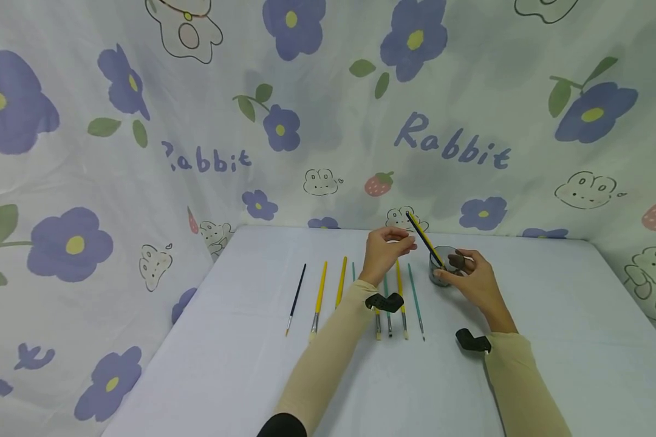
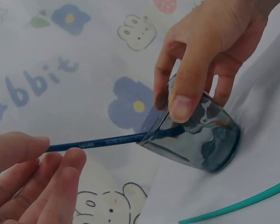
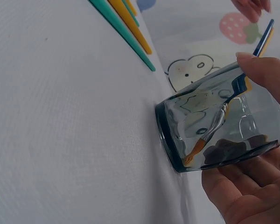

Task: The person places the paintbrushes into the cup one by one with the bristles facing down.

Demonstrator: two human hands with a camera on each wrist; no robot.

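Note:
My right hand grips a clear bluish-grey glass, thumb on one side and fingers on the other. Inside the glass lean a dark blue paintbrush and a yellow-handled paintbrush close alongside it. Their bristle end is down near the base, and the handles stick out past the rim toward the upper left in the head view. Beside those handles is my left hand, its fingers loosely bent. The head and right wrist views show its fingertips apart from the handles, though they overlap the dark blue handle's end in the left wrist view.
Several paintbrushes lie in a row on the white table, among them a dark one, a yellow one and a teal one nearest the glass. Some are partly hidden by my left arm. A flower-printed cloth hangs behind the table.

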